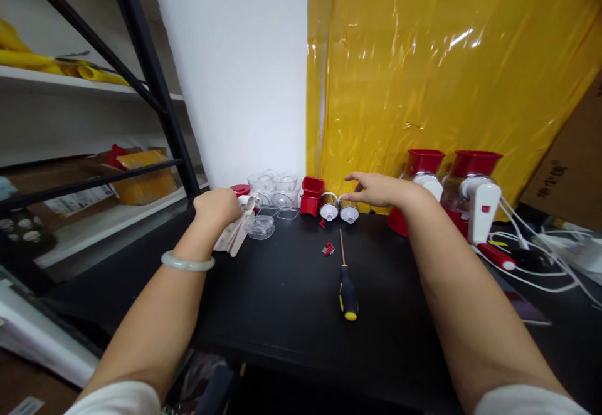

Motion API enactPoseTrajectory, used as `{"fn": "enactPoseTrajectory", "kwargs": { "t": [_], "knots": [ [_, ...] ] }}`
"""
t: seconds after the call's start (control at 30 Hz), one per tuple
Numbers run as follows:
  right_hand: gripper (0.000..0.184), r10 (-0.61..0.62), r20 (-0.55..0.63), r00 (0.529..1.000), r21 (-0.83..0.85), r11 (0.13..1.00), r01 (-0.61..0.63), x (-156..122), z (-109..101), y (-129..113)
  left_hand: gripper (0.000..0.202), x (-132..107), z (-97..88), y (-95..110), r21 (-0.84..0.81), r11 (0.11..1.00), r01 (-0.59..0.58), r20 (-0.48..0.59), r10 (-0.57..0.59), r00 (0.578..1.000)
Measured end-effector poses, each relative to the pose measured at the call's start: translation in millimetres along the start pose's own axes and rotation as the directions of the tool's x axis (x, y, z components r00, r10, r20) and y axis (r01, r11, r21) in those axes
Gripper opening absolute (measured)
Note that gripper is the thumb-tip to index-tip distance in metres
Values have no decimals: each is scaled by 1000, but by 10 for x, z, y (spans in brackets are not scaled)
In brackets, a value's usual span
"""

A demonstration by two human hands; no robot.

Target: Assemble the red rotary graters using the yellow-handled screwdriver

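My left hand (217, 207) is closed, with a pale bangle (187, 261) on its wrist. It is right at some white plastic housings (232, 236); its fingertips are hidden, so what it grips cannot be seen. My right hand (374, 188) reaches to the back, fingers apart, just over two drum-shaped parts with white ends (348, 213). Whether it touches them is unclear. Beside these stands a red plastic hopper (310, 197). Clear plastic parts (282, 189) and a stack of clear discs (261, 227) are near my left hand. A screwdriver (348, 296) lies mid-table, pointing away from me.
Small red pieces (328, 249) lie past the screwdriver on the black table (282, 302). Two red-and-white machines with hoppers (478, 189) stand at right, near white cables (545, 271) and a red-handled item (496, 256). A black-framed shelf (155, 89) borders the left.
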State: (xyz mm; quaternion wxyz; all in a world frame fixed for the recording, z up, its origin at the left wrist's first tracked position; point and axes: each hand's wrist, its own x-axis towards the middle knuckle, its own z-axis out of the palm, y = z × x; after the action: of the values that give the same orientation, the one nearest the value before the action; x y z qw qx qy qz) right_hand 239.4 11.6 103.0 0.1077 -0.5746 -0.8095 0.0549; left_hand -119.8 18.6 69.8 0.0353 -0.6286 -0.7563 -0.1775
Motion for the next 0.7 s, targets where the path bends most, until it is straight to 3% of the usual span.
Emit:
{"fn": "enactPoseTrajectory", "kwargs": {
  "t": [0.1,0.23,0.3,0.4,0.5,0.53,0.6,0.7],
  "knots": [
    [72,-1,17,1000,3,1000,1,37,41,-32,29,-136,-151,91,176,984,24,-45,-17,999],
    [57,-91,59,994,-28,995,93,180,250,-126,28,-370,-327,231,231,968,-95,-51,109,993],
    [49,-147,118,982,-41,987,153,278,414,-190,26,-481,-369,298,193,958,-211,-69,228,971],
    [36,-239,129,962,-95,963,252,407,665,-258,22,-586,-360,382,-44,893,-447,-82,443,893],
    [32,-271,66,960,-114,954,277,497,868,-249,24,-583,-265,437,-454,696,-556,-121,570,813],
    [34,-271,54,961,-110,955,276,521,922,-230,24,-560,-216,450,-595,611,-522,-112,581,806],
    [36,-282,28,959,-109,953,284,562,1013,-185,25,-492,-98,473,-822,451,-347,-18,588,808],
    [38,-292,32,956,-143,945,294,603,1113,-136,22,-386,112,514,-965,261,-25,135,576,806]
  ]
}}
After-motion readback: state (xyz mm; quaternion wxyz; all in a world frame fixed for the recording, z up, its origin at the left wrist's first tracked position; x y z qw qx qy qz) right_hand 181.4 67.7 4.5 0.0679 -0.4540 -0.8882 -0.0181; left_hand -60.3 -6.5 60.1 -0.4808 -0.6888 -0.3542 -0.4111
